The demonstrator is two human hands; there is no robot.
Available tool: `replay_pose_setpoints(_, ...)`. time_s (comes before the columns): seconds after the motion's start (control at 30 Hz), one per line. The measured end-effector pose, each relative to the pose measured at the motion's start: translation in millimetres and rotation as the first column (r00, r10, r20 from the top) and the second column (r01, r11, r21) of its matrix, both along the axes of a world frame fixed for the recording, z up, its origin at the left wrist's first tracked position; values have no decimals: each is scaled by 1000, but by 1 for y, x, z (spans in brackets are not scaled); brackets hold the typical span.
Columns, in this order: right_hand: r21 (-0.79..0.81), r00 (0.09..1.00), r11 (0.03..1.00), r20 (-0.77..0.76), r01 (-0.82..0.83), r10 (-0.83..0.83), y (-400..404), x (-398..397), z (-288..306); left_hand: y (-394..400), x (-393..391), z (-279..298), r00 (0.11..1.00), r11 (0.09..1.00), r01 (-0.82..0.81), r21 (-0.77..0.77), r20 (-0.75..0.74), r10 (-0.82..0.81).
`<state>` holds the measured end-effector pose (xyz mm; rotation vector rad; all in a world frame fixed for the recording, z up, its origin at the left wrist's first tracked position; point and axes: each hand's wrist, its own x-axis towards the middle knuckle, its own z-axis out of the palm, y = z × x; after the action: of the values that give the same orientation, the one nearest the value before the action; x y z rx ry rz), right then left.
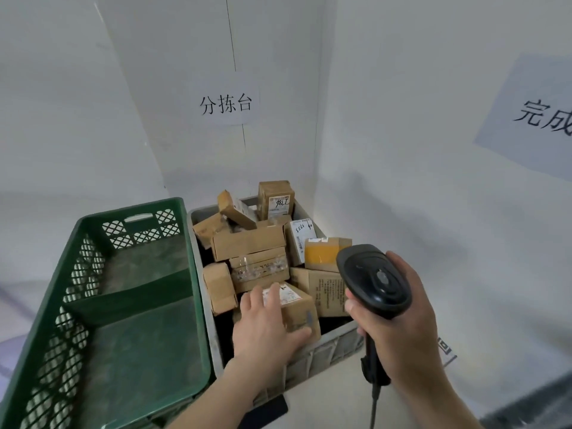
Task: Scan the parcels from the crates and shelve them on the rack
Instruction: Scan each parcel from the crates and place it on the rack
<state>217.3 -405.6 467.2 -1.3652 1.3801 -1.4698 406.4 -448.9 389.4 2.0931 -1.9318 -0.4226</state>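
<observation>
The grey crate (pixel 328 345) sits at centre frame, its solid plastic walls packed with cardboard parcels (pixel 250 243) heaped above the rim at the back and tilted at odd angles. Just left of it, touching along one long edge, stands the green crate (pixel 93 274), lattice-sided with a bare, scuffed floor. Behind both, white wall panels meet in a corner close behind the heap; a paper sign (pixel 226 103) hangs on the wall at upper centre.

The left hand (pixel 266 326) reaches over the grey crate's near rim and grips a small brown box (pixel 298 305), fingers curled over its labelled top, thumb against its near side. The right hand (pixel 402 320), at lower right, is wrapped round the handle of a matte black barcode scanner (pixel 373 280), its rounded head over the crate's right edge and its cable trailing down.
</observation>
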Motion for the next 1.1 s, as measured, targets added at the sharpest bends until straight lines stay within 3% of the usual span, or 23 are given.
replay_pose_setpoints(0.27, 7, 992, 993, -16, 121, -121, -22, 15, -5, -59, -26, 2, 997, 967, -15, 256, 77, -5)
replay_pose_setpoints(0.53, 20, 992, 992, -24, 128, -128, -31, 25, -5, -61, -13, 14, 987, 939, 83, 335, 105, -124)
replay_pose_setpoints(0.63, 2, 992, 992, -2, 124, -124, -37, 27, -5, -54, 14, 39, 931, 924, 256, 285, 182, -315)
replay_pose_setpoints(0.73, -6, 996, 996, 10, 94, -93, -44, 30, -7, -45, 55, 60, 800, 861, 482, 164, 318, -509)
replay_pose_setpoints(0.9, 12, 1000, 1000, 22, 5, -5, -50, 44, -13, -47, 116, 57, 706, 744, 667, -36, 351, -616)
replay_pose_setpoints(1.03, 19, 999, 999, 29, -32, 31, -54, 52, -15, -48, 134, 34, 750, 779, 627, 2, 271, -603)
replay_pose_setpoints(1.1, 12, 999, 999, 27, -47, 46, -55, 55, -14, -48, 134, 20, 820, 821, 564, -95, 185, -542)
